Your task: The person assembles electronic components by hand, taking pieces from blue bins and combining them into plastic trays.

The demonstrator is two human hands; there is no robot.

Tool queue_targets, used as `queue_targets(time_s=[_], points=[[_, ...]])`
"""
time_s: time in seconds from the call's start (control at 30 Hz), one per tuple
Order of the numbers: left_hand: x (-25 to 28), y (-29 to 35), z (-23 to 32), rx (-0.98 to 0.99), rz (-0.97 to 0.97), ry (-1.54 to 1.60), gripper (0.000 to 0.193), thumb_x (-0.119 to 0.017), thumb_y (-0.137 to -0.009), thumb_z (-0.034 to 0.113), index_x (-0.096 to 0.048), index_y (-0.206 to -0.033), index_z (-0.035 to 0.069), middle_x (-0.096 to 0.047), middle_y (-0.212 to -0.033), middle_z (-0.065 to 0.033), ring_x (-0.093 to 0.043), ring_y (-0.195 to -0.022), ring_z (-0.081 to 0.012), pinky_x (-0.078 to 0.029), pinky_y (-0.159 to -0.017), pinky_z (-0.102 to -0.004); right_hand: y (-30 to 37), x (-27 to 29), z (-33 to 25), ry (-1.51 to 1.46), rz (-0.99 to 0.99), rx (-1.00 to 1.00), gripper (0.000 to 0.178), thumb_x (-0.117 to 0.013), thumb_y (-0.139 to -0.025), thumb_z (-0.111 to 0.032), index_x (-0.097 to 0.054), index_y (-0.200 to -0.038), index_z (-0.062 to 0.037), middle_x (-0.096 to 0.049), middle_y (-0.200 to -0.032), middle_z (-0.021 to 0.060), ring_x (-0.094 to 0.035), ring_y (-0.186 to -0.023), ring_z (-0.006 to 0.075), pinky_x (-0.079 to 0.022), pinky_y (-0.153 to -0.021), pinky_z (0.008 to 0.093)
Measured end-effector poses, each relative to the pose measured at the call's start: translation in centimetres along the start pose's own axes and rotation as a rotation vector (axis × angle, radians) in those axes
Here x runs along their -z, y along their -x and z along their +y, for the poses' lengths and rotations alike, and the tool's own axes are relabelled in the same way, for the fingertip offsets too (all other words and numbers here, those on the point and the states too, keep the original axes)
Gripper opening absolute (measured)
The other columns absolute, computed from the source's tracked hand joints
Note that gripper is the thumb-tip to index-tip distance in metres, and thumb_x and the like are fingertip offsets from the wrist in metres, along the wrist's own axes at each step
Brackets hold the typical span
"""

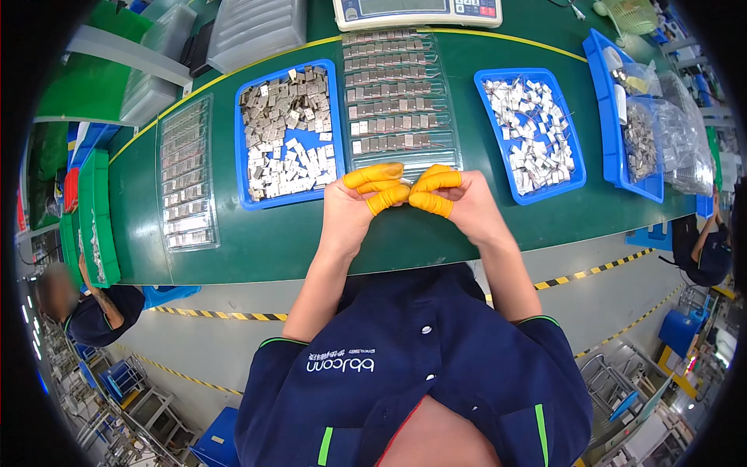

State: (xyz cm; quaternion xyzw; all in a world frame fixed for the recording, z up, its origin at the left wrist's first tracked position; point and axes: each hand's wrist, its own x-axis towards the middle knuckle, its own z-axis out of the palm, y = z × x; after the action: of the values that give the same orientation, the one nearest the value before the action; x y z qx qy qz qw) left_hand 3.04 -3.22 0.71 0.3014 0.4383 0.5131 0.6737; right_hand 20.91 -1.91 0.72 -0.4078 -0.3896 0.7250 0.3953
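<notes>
green table takes up most of the bench area. blue bin on its right side, bagged stuff in and around it. white scale at the far edge.

clear tray mid-table, straight ahead of the person: rows of small metal parts run across it, last row stops short of the near end. left of it, blue tray with loose metal pieces, darker at the far end, brighter at the near end. right of it, well apart, second blue tray, piled with white pieces with short leads. far left, another clear tray, also filled in rows.

left hand and right hand are at the near end of the middle tray, fingertips meeting. each has thumb and fingers bunched together, fingers curled. can't tell if anything is pinched there, tips hide it. yellow finger covers on both hands.
</notes>
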Motion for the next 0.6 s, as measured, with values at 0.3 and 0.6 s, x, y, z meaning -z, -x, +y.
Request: queue_targets(time_s=[0.3,0.6], points=[[-1.2,-1.3,1.2,-0.007,-0.084,-0.245,0.02,-0.067,-0.074,-0.004,-0.053,-0.088,-0.001,-0.064,-0.085,-0.013,-0.064,-0.08,-0.0181,-0.053,-0.072,-0.0263,-0.5,0.6,-3.9,0.764,-0.08,0.136,0.013,-0.072,-0.068,-0.001,-0.067,-0.08,-0.0007,-0.06,-0.076,0.0053,-0.056,-0.073,0.0142,-0.045,-0.066,0.0243],[-2.6,-4.4,2.1,0.051,0.101,-0.064,0.015,-0.062,-0.078,-0.003,-0.052,-0.088,0.0,-0.064,-0.09,-0.0139,-0.065,-0.078,-0.0199,-0.053,-0.068,-0.0253,-0.9,1.2,-4.3,0.249,0.343,0.493,0.016,-0.072,-0.069,-0.002,-0.068,-0.084,-0.0036,-0.06,-0.087,0.0024,-0.056,-0.072,0.009,-0.047,-0.064,0.0221]])
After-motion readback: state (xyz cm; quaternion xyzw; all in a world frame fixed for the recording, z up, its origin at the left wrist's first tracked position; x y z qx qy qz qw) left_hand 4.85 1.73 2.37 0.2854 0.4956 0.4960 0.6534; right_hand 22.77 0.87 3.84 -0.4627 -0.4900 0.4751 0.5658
